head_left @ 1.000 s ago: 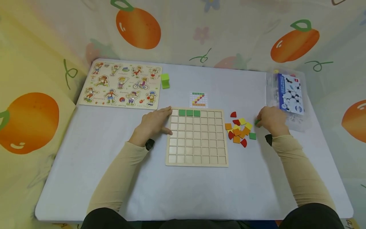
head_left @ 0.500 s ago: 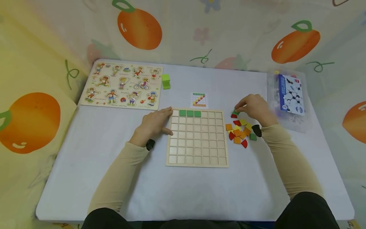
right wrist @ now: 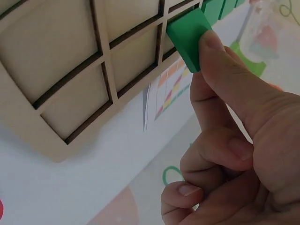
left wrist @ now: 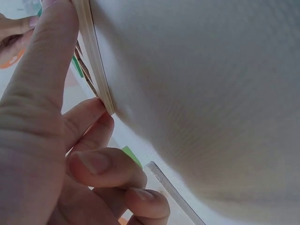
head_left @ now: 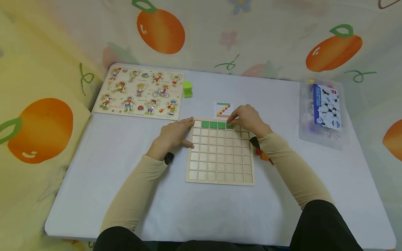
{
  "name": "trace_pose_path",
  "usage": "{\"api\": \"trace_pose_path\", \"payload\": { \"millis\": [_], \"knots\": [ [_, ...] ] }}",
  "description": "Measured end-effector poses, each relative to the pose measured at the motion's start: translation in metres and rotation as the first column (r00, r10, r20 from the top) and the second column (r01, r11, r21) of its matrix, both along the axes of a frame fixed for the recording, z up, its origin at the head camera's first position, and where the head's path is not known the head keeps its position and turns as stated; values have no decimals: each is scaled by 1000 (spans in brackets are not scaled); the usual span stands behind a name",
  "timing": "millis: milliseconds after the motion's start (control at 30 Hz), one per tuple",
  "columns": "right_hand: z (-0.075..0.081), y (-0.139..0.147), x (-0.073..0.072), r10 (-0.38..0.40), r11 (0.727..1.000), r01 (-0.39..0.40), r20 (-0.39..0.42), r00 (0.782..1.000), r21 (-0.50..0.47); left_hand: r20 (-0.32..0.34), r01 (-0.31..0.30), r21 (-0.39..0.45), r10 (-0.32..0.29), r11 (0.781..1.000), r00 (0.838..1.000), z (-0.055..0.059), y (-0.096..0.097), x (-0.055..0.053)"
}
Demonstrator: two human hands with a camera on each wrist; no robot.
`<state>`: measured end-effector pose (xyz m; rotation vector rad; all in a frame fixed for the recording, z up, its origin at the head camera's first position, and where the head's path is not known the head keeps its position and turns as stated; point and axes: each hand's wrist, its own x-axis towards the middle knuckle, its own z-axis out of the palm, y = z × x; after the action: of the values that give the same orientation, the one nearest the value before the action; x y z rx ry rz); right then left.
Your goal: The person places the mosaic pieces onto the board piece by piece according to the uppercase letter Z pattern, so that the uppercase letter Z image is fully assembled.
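A wooden grid board (head_left: pixel 221 158) lies on the table, with three green square tiles (head_left: pixel 213 124) in its far row. My right hand (head_left: pixel 249 120) is over that row and pinches another green square tile (right wrist: pixel 189 38) between thumb and forefinger. In the right wrist view this tile is tilted, one edge at a cell beside the placed ones. My left hand (head_left: pixel 171 137) rests at the board's left edge; its thumb (left wrist: pixel 49 51) touches the side and a fingertip touches the corner. Just beyond the board is a small pattern card (head_left: pixel 222 109), partly behind my right hand.
Red and orange pieces (head_left: pixel 265 156) show beside the board, mostly hidden under my right forearm. A picture puzzle board (head_left: pixel 139 92) lies at the back left, with a light-green block (head_left: pixel 187 89) beside it. At the back right stands a clear plastic box (head_left: pixel 306 129).
My right hand has carried the green tile leftward from beside the plastic box, past the loose pieces, to the board's far row. My left hand has stayed at the board's edge.
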<state>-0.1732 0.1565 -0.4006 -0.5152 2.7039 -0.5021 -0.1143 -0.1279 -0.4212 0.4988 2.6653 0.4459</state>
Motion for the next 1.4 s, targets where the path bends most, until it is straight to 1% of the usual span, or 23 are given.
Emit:
{"api": "trace_pose_path", "payload": {
  "millis": [133, 300, 400, 467, 533, 667, 733, 833, 900, 1067, 1267, 1400],
  "knots": [
    [-2, -1, 1, -10, 1000, 10, 7, 1000, -3, -3, 9, -5, -9, 1000, 1000, 0, 2, 0],
    [-4, -2, 1, -7, 1000, 7, 6, 1000, -1, 5, -7, -2, 7, 1000, 1000, 1, 2, 1],
    [-6, -2, 1, -32, 999, 32, -5, 999, 21, 7, -8, 7, 8, 1000, 1000, 2, 3, 2],
    [-7, -2, 1, -50, 998, 51, -27, 998, 41, 5, -4, 10, 4, 1000, 1000, 2, 3, 2],
    [-8, -4, 2, -49, 996, 53, -62, 997, 67, 8, -3, 13, 3, 1000, 1000, 2, 4, 1],
    [-8, -5, 4, 8, 993, 9, -149, 989, 115, 12, -13, 7, 13, 1000, 1000, 2, 4, 1],
    [-8, -1, 7, 6, 994, 13, -172, 985, 109, 10, -15, 4, 15, 1000, 1000, 2, 3, 1],
    [-8, 12, 10, -51, 994, 67, -169, 984, 91, 14, -12, 4, 12, 1000, 1000, 1, 3, 0],
    [-7, 24, 12, -105, 989, 120, -158, 982, 88, 21, -10, 4, 10, 1000, 1000, 0, 2, 0],
    [1, 59, 16, -193, 970, 210, -136, 972, 120, 16, 0, -1, 0, 1000, 1000, 0, 1, 0],
    [10, 90, 24, -224, 956, 239, -98, 970, 172, 13, 3, 1, -3, 1000, 1000, 0, 1, -1],
    [10, 106, 29, -249, 946, 254, -48, 967, 203, 14, 6, -1, -6, 1000, 1000, -1, 2, -1]
  ]
}}
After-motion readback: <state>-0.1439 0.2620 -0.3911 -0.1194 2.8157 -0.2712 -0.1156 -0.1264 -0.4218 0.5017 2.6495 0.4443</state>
